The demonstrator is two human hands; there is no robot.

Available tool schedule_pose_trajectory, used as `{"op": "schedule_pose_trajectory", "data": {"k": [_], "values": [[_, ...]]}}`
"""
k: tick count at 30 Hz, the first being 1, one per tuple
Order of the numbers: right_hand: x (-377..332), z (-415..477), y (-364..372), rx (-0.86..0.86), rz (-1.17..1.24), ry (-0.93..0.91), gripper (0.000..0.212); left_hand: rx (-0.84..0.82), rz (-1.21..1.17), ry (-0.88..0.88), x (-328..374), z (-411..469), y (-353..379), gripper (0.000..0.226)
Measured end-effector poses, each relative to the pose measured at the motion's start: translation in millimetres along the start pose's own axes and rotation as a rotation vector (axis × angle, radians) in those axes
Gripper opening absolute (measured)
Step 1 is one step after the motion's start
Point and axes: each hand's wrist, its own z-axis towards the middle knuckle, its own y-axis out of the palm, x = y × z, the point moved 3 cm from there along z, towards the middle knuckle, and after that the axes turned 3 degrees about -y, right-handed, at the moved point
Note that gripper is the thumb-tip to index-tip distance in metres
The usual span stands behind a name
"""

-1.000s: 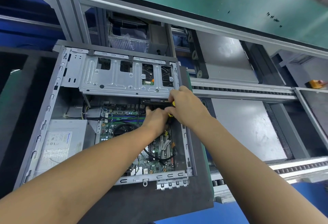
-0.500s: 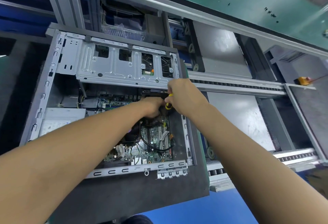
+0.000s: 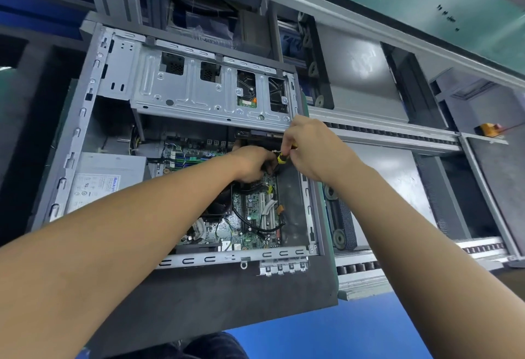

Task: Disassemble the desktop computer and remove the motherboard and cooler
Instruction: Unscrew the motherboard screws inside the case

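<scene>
In the last second not much has changed: both my hands stay at the same spot, and only my head has come closer and tipped. My right hand (image 3: 315, 148) pinches the yellow and black screwdriver (image 3: 281, 157), and its handle now shows a bit more between my two hands. My left hand (image 3: 251, 164) is right beside it, with its fingers curled down by the tool. I think I am still working on one screw or plug here, so the task is only partly done. The motherboard (image 3: 255, 208) still lies flat inside the computer case (image 3: 82, 120), under my fingers and stretching back toward me. The case rests on the dark counter (image 3: 216, 296). The metal drive cage (image 3: 199, 94) sits just past my fingers, and the power supply (image 3: 108, 176) is well off to the left of them. I cannot see the tip of the tool, because my hands cover it. I cannot tell if my left fingers hold anything. The dark cooler (image 3: 218, 206) is mostly hidden under my left arm.
</scene>
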Motion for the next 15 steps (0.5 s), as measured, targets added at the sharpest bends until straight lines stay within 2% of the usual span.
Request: {"op": "schedule_pose_trajectory", "data": {"k": [6,8,11,15], "values": [[-1,-1,7,0.201,0.076,0.054,0.018,0.012,0.011,0.018,-1,4,1,0.019],[-1,0,10,0.243,0.019,0.145,0.028,0.001,0.005,0.01,-1,4,1,0.019],[5,-4,20,0.182,-0.071,0.35,0.043,-0.01,-0.004,-0.001,-2,3,1,0.021],[0,-8,22,0.192,-0.349,0.345,0.057,-0.001,-0.034,-0.001,-1,1,-1,0.021]]}}
